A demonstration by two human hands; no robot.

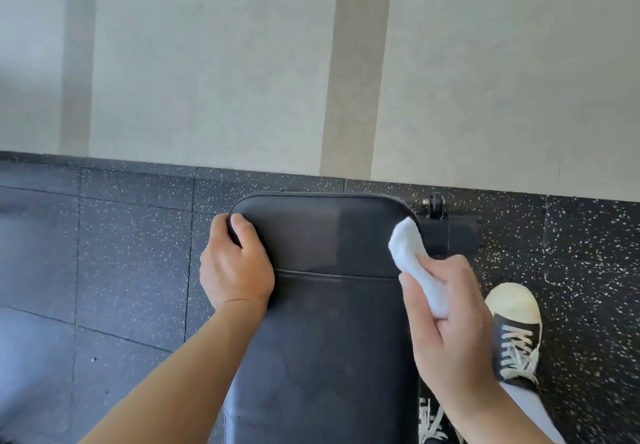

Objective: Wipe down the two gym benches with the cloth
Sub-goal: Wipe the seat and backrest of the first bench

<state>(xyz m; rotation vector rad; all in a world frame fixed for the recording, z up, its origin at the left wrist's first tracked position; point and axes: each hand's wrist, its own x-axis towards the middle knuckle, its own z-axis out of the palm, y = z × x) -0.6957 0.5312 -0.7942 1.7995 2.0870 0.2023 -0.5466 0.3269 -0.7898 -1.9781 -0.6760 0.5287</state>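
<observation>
A black padded gym bench (pixel 325 322) runs from the bottom of the view up to the wall, its rounded far end near the middle. My left hand (pixel 235 267) grips the bench's far left corner, thumb on top and fingers wrapped over the edge. My right hand (pixel 450 319) holds a white cloth (pixel 415 263) bunched in its fingers. The cloth's free end presses against the bench's far right edge. Only one bench is in view.
Black speckled rubber floor tiles (pixel 131 270) surround the bench. A pale wall (pixel 242 62) stands just beyond its far end. A small transport wheel (pixel 436 205) and the base bar sit at the far right corner. My dark sneaker (pixel 516 336) stands right of the bench.
</observation>
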